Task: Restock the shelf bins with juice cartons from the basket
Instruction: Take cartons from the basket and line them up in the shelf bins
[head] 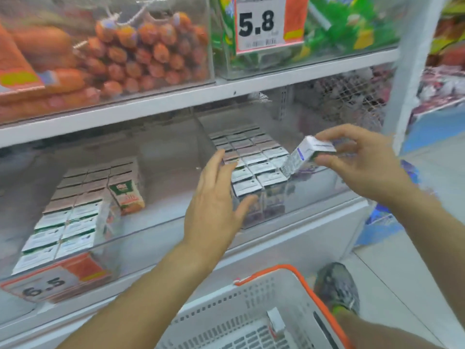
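Observation:
My right hand (362,159) pinches a small white and purple juice carton (305,156), tilted, above the right end of the right clear shelf bin (314,200). Rows of upright cartons (251,159) fill that bin's left part. My left hand (216,197) is spread, fingers straight, over the bin's front left, close to the packed cartons; whether it touches them I cannot tell. The left bin (141,238) holds green and white cartons (68,217). A white basket (256,313) with an orange rim stands below at the front.
The shelf above carries clear bins of orange sausages (125,51) and green packs (352,28), with a 5.8 price tag (259,23). A 6.5 price tag (45,285) hangs on the left bin. A shoe (337,285) is on the floor beside the basket.

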Demonstrator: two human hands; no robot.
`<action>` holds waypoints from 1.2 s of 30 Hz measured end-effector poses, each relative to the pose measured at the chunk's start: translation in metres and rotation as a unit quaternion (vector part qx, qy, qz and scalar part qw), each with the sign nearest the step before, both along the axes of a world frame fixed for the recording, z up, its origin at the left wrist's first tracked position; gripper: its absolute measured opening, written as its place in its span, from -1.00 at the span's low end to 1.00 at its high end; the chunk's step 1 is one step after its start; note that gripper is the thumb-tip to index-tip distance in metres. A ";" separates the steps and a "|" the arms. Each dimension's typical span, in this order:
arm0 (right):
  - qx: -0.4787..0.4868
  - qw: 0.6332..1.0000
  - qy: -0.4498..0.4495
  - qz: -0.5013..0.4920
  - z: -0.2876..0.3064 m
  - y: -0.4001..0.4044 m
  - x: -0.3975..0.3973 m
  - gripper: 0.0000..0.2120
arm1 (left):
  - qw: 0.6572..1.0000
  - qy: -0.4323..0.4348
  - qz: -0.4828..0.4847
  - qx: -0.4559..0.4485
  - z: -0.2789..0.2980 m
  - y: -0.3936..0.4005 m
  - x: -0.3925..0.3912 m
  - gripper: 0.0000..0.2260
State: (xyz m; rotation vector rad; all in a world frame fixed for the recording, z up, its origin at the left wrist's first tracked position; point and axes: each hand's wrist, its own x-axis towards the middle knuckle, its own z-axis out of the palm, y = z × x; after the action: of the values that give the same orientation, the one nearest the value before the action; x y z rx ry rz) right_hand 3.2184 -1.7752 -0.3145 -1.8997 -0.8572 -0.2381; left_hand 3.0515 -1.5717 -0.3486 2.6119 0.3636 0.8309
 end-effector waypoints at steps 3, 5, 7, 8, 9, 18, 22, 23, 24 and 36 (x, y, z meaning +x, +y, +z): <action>-0.116 0.992 -0.046 0.000 -0.001 0.011 0.005 -0.73 | 1.000 -0.005 -0.015 -0.003 -0.001 0.003 -0.001 -0.35; -0.172 0.983 -0.067 0.013 -0.002 0.020 0.007 -0.77 | 1.000 -0.011 -0.007 0.014 -0.002 0.002 -0.002 -0.39; -0.199 0.977 -0.072 0.018 -0.004 0.028 0.008 -0.82 | 0.999 -0.015 0.001 0.029 -0.003 0.001 -0.001 -0.40; -0.212 0.974 -0.076 0.016 -0.006 0.031 0.008 -0.83 | 0.999 -0.016 0.001 0.032 -0.003 0.001 -0.002 -0.40; -0.225 0.971 -0.083 0.012 -0.007 0.032 0.007 -0.84 | 0.999 -0.017 -0.002 0.031 -0.004 0.002 -0.002 -0.39; -0.298 0.943 -0.146 0.016 -0.011 0.033 -0.005 -0.79 | 0.999 0.001 -0.037 0.021 -0.001 0.007 -0.013 -0.41; -0.278 0.941 -0.194 -0.005 -0.011 0.025 -0.023 -0.79 | 0.994 -0.037 -0.011 0.103 0.004 0.005 -0.029 -0.53; -0.254 0.941 -0.223 -0.010 -0.011 0.023 -0.030 -0.79 | 0.989 -0.065 -0.015 0.133 0.005 0.003 -0.034 -0.58; -0.221 0.944 -0.243 -0.003 -0.011 0.021 -0.040 -0.79 | 0.984 -0.092 -0.027 0.151 0.006 0.001 -0.038 -0.65; -0.488 0.837 0.010 0.246 -0.165 0.020 -0.134 -0.77 | 0.946 0.294 -0.087 -0.106 -0.144 -0.019 -0.112 -0.85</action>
State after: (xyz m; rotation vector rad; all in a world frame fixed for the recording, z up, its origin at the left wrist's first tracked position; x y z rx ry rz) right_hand 3.0849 -1.7552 -0.4795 -2.4626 -1.6101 0.6692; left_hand 2.9397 -1.5912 -0.4922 2.5841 0.3453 -0.0643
